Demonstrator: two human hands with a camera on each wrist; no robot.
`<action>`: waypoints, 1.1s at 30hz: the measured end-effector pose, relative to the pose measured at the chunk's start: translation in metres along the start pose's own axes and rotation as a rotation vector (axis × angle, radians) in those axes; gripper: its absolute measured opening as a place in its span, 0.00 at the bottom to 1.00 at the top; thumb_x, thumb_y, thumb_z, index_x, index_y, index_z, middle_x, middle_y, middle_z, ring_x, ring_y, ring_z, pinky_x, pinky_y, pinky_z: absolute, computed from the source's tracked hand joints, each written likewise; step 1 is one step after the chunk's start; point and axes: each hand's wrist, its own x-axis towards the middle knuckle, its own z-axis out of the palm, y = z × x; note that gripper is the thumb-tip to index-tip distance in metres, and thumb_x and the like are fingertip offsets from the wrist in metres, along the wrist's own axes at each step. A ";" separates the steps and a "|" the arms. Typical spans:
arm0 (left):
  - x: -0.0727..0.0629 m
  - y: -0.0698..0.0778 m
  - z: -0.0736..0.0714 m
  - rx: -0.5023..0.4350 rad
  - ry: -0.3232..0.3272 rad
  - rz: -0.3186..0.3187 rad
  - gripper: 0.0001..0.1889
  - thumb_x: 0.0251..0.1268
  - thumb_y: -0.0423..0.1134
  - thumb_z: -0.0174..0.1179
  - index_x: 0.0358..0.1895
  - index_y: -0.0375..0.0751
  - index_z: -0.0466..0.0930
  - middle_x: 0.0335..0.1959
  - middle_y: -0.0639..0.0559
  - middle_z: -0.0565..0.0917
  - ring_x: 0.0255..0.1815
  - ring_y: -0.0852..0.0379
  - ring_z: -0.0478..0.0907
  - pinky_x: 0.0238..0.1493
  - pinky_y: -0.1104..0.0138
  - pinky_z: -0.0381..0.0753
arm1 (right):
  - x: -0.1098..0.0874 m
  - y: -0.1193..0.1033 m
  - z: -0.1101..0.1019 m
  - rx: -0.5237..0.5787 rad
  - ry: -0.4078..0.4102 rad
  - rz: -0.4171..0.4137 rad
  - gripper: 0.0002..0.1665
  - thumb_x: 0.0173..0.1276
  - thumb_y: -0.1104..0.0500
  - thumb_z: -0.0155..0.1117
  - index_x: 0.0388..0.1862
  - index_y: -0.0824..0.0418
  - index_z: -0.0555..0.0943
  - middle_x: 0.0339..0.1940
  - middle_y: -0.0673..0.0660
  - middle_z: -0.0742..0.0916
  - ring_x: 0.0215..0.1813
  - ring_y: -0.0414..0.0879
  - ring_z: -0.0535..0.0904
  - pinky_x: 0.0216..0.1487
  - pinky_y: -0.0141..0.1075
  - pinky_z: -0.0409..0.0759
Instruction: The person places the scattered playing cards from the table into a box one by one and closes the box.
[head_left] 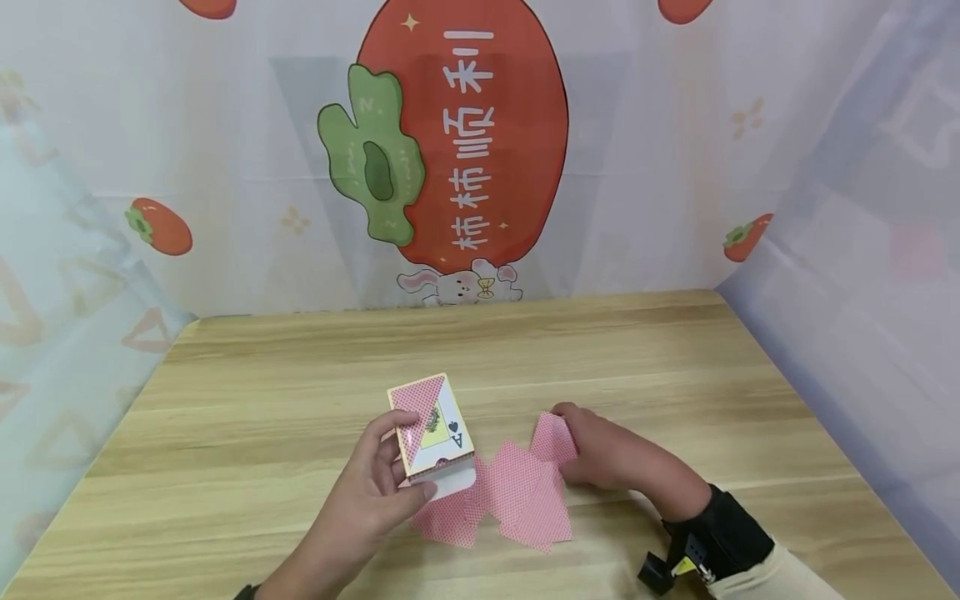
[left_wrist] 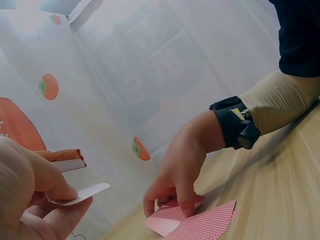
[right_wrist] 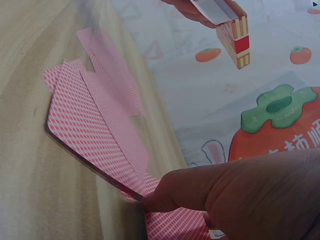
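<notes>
A playing-card box (head_left: pixel 432 423), printed with an ace of spades and a red checked pattern, is gripped in my left hand (head_left: pixel 367 487). Its white flap (head_left: pixel 453 480) hangs open toward me, the thumb lying on it. Playing cards (head_left: pixel 525 492) with red checked backs lie face down and spread over the table, some of them partly behind the box. At the right end of the spread, my right hand (head_left: pixel 607 450) pinches a card (head_left: pixel 553 437) between thumb and fingers. In the right wrist view the thumb (right_wrist: pixel 175 192) presses at the cards' edge.
The wooden table (head_left: pixel 262 400) runs back to a white curtain (head_left: pixel 637 167) printed with persimmons and a rabbit. Similar cloth hangs on the left and right sides. A black strap (head_left: pixel 720 533) with a small device sits on the right wrist.
</notes>
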 end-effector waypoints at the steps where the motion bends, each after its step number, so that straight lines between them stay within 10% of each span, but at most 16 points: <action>1: 0.000 0.000 0.000 0.001 -0.001 0.002 0.40 0.59 0.17 0.59 0.71 0.44 0.52 0.66 0.35 0.66 0.61 0.47 0.78 0.55 0.62 0.84 | 0.000 0.001 0.000 0.009 0.002 -0.005 0.43 0.57 0.60 0.76 0.70 0.64 0.67 0.55 0.57 0.79 0.50 0.47 0.75 0.50 0.44 0.79; 22: 0.004 0.000 -0.002 -0.003 0.081 -0.026 0.42 0.57 0.15 0.59 0.72 0.46 0.52 0.66 0.33 0.66 0.60 0.46 0.78 0.53 0.61 0.85 | -0.023 -0.031 -0.008 -0.097 0.142 -0.052 0.46 0.57 0.48 0.79 0.71 0.60 0.73 0.53 0.51 0.76 0.51 0.44 0.69 0.42 0.35 0.77; 33: 0.005 -0.002 -0.003 -0.011 0.092 -0.033 0.41 0.56 0.14 0.58 0.70 0.45 0.52 0.66 0.34 0.65 0.60 0.47 0.78 0.52 0.62 0.86 | -0.060 -0.067 -0.005 -0.106 0.103 -0.248 0.36 0.60 0.45 0.78 0.66 0.46 0.77 0.55 0.42 0.78 0.50 0.36 0.76 0.47 0.33 0.82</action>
